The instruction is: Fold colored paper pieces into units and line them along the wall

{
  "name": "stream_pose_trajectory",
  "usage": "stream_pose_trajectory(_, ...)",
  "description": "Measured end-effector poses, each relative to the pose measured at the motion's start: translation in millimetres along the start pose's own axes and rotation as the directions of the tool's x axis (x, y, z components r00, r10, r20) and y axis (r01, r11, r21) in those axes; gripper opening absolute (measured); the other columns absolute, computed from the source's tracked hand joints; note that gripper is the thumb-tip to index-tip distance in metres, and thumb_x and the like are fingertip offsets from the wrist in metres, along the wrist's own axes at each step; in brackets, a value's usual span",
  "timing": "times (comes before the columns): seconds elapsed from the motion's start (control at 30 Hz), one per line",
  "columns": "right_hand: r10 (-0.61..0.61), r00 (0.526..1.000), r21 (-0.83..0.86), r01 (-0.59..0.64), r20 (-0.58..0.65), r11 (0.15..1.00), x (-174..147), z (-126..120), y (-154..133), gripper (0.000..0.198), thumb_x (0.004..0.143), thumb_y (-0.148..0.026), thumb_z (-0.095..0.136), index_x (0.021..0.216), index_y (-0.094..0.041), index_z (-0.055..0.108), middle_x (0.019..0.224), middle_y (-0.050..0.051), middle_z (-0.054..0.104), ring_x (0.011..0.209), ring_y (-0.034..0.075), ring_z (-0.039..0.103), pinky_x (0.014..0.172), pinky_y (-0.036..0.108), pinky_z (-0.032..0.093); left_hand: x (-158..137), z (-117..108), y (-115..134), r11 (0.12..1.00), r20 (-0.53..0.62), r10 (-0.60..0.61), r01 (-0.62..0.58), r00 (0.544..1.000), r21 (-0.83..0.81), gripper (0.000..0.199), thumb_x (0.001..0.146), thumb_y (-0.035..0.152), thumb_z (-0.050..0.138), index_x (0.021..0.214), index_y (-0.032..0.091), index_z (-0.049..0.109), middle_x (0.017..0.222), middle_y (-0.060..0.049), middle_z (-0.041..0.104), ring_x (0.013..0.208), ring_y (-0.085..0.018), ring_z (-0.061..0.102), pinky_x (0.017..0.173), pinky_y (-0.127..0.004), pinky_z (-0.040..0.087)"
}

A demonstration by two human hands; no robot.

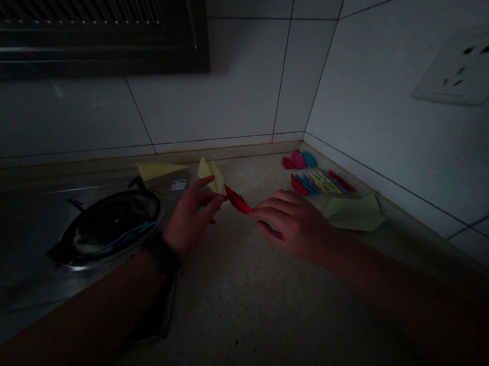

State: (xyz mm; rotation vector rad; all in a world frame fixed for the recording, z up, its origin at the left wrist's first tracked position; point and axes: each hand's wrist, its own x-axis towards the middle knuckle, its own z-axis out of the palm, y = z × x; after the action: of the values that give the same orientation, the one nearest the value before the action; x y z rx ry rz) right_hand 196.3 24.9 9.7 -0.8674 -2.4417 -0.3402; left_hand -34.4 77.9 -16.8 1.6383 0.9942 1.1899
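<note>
Between my two hands, above the countertop, is a small red folded-paper piece [238, 200] shaped like a boat. Its left tip is pinched by the thumb and fingers of my left hand [192, 213], which wears a dark band at the wrist. At the other end, the fingers of my right hand [294, 224] are closed on its lower right tip. Just behind my left fingers stands a pale yellow folded paper [210, 172], partly covered by them. A bit of blue-green shows under my left hand, too hidden to name.
A gas burner [107, 223] lies left, below a range hood [78, 61]. Yellow paper [158, 170] and a small labelled card [179, 183] sit near it. Right, by the tiled wall, are several colourful folded papers [316, 182], three more [297, 160] and a pale green folded sheet [355, 213].
</note>
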Motion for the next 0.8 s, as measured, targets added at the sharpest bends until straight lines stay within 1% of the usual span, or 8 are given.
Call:
stream_pose_trajectory(0.13,0.080,0.997,-0.010,-0.080,-0.020,0.997,2,-19,1,0.030,0.088,-0.014,0.054,0.117,-0.014,0.061,0.110,0.008,0.066,0.100,0.023,0.054,0.089,0.038,0.046,-1,-1,-2,1.000,0.041,0.013,-0.014,0.999,0.018,0.055,0.086,0.034,0.058,0.135,0.017,0.041,0.099,-0.009,0.066,0.079,-0.016,0.058,0.054,-0.023,0.047)
stream_pose_trajectory(0.23,0.167,0.986,-0.113,-0.168,-0.021,0.979,-4,-37,6,0.043,0.085,-0.019,0.057,0.128,-0.013,0.055,0.121,0.011,0.062,0.108,0.026,0.052,0.097,0.043,0.043,-2,-1,-1,0.994,0.072,0.029,-0.036,0.997,0.102,0.048,0.087,0.032,0.056,0.130,0.016,0.046,0.095,-0.007,0.065,0.078,-0.016,0.058,0.055,-0.023,0.046)
stream_pose_trajectory(0.33,0.265,0.964,-0.206,-0.260,-0.008,0.943,-20,-45,18,0.052,0.083,-0.027,0.059,0.134,-0.014,0.051,0.128,0.012,0.058,0.114,0.029,0.049,0.100,0.047,0.040,-4,0,3,0.978,0.098,0.043,-0.062,0.994,0.200,0.038,0.087,0.029,0.054,0.122,0.016,0.052,0.089,-0.006,0.064,0.077,-0.015,0.058,0.058,-0.023,0.045)
stream_pose_trajectory(0.4,0.330,0.944,-0.254,-0.315,0.017,0.914,-32,-42,29,0.053,0.084,-0.029,0.057,0.134,-0.014,0.050,0.128,0.012,0.058,0.113,0.029,0.050,0.099,0.047,0.040,-5,1,6,0.963,0.120,0.035,-0.065,0.992,0.260,0.032,0.087,0.028,0.052,0.117,0.016,0.055,0.087,-0.005,0.063,0.074,-0.014,0.058,0.060,-0.024,0.045)
stream_pose_trajectory(0.5,0.403,0.907,-0.331,-0.346,0.121,0.878,-44,-33,43,0.051,0.085,-0.035,0.056,0.131,-0.015,0.053,0.128,0.012,0.058,0.115,0.031,0.048,0.101,0.050,0.036,-7,2,10,0.943,0.158,0.019,-0.070,0.987,0.326,0.026,0.087,0.029,0.051,0.109,0.016,0.058,0.082,-0.002,0.061,0.072,-0.014,0.057,0.063,-0.025,0.045)
stream_pose_trajectory(0.6,0.430,0.881,-0.379,-0.337,0.196,0.862,-48,-27,51,0.048,0.086,-0.039,0.055,0.128,-0.016,0.055,0.123,0.012,0.061,0.116,0.031,0.048,0.102,0.051,0.033,-9,3,13,0.934,0.212,0.008,-0.083,0.977,0.348,0.024,0.087,0.030,0.050,0.105,0.018,0.060,0.080,-0.001,0.060,0.073,-0.014,0.057,0.065,-0.026,0.045)
stream_pose_trajectory(0.7,0.444,0.869,-0.405,-0.333,0.217,0.851,-48,-25,54,0.043,0.087,-0.040,0.054,0.123,-0.017,0.058,0.116,0.011,0.064,0.112,0.031,0.051,0.100,0.050,0.034,-10,4,14,0.930,0.259,-0.029,-0.069,0.965,0.360,0.025,0.087,0.033,0.049,0.104,0.019,0.061,0.081,-0.002,0.061,0.071,-0.014,0.056,0.063,-0.026,0.044)
stream_pose_trajectory(0.8,0.456,0.860,-0.417,-0.337,0.228,0.844,-47,-24,55,0.040,0.088,-0.040,0.052,0.119,-0.016,0.061,0.110,0.011,0.065,0.107,0.030,0.053,0.095,0.048,0.037,-11,4,14,0.917,0.281,-0.054,-0.064,0.958,0.395,0.026,0.087,0.033,0.048,0.102,0.019,0.062,0.082,-0.002,0.062,0.069,-0.014,0.056,0.062,-0.026,0.043)
